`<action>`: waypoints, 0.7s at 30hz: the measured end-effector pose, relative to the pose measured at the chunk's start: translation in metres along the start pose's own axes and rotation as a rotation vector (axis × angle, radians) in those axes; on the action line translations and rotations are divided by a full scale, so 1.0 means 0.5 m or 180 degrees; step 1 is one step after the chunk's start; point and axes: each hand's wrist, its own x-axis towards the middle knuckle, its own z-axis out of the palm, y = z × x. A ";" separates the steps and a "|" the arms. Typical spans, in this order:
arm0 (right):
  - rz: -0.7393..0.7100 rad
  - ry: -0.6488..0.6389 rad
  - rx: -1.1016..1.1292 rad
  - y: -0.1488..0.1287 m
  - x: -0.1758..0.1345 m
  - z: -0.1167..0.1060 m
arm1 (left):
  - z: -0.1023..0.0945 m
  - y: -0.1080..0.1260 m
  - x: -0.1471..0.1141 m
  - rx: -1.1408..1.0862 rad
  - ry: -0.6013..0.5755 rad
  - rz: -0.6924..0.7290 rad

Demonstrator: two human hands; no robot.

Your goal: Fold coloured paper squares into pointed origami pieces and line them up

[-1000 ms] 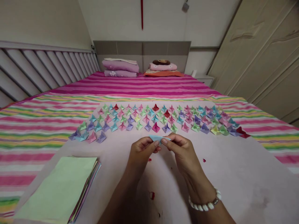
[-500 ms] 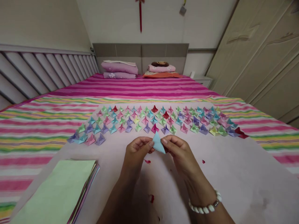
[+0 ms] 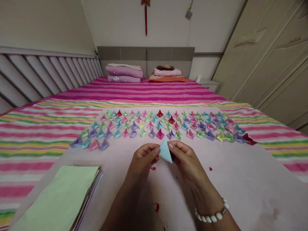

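A small light-blue folded paper triangle [image 3: 166,152] is held up between both hands, one point upward. My left hand [image 3: 144,159] pinches its left edge between thumb and fingers. Along the right edge, my right hand [image 3: 184,159] grips it the same way, a white beaded bracelet [image 3: 211,217] round that wrist. Beyond the hands stand rows of small folded paper boats [image 3: 160,133] in many colours. To the left lies a stack of coloured paper sheets [image 3: 60,192], pale green on top.
A pale board [image 3: 240,179] lies under everything on the striped bed [image 3: 26,150]. Red paper scraps [image 3: 156,207] are scattered on it. Folded bedding [image 3: 124,73] rests by the headboard [image 3: 120,54]; a railing [image 3: 48,72] runs along the left, a wardrobe [image 3: 271,64] on the right.
The blue paper triangle has shifted slightly right and down in the view and looks a little more upright. Both hands keep hold of it.
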 end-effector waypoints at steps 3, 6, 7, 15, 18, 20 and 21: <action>-0.0021 0.0054 -0.0022 0.000 0.001 -0.002 | 0.003 0.002 -0.001 -0.0094 0.0069 -0.0012; -0.0029 0.0047 -0.0010 0.000 0.002 -0.005 | 0.005 0.003 -0.003 -0.0165 0.0081 0.0011; -0.0027 0.0030 -0.0009 0.001 0.002 -0.006 | 0.005 0.002 -0.002 -0.0163 0.0078 0.0020; -0.0125 -0.0106 -0.0209 0.005 0.001 -0.003 | -0.001 -0.009 0.003 0.0703 0.0182 0.0498; -0.0302 -0.0025 -0.0373 0.006 0.002 0.000 | 0.002 -0.015 0.003 0.0999 0.0303 0.0656; -0.0462 0.0087 -0.0530 0.008 0.004 0.001 | 0.006 -0.016 -0.001 0.1249 0.0386 0.0750; -0.0540 0.0158 -0.0619 0.009 0.004 0.001 | 0.009 -0.014 -0.004 0.1407 0.0438 0.0869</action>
